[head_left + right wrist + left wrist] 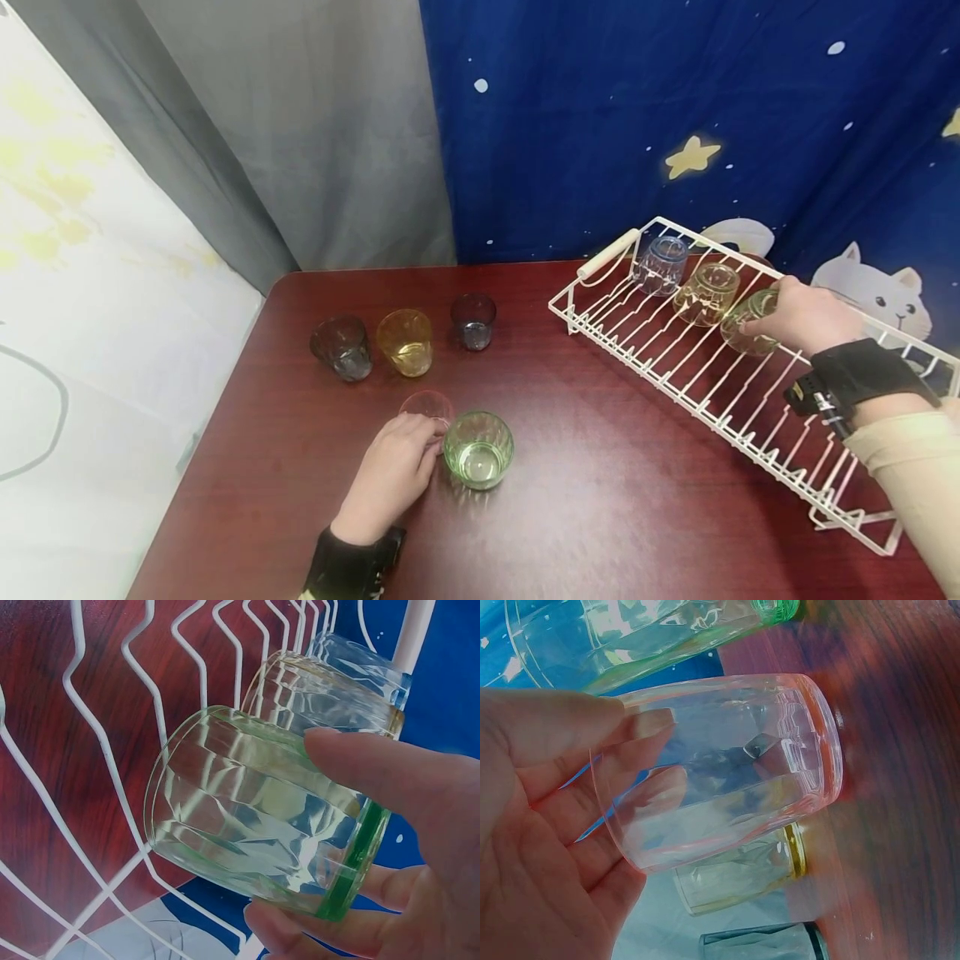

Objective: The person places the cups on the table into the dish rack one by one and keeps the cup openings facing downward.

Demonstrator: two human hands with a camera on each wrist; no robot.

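On the table, my left hand (399, 460) grips a clear pink glass (727, 772) near its rim, thumb on one side and fingers on the other. The pink glass stands upright, its base toward the tabletop. Just to its right is a clear green glass (478, 450), upright. Over at the rack, my right hand (813, 315) holds another green glass (262, 810) around its base, with the mouth facing down toward the wires. Beside that one in the rack are an upside-down yellowish glass (707, 293) and an upside-down blue glass (660, 266).
A white wire dish rack (705, 414) with a pale handle (608, 254) stands slanted on the right. Behind my left hand are a dark grey glass (342, 348), a yellow glass (406, 342) and a dark bluish glass (474, 321). Curtains (555, 125) hang behind the table.
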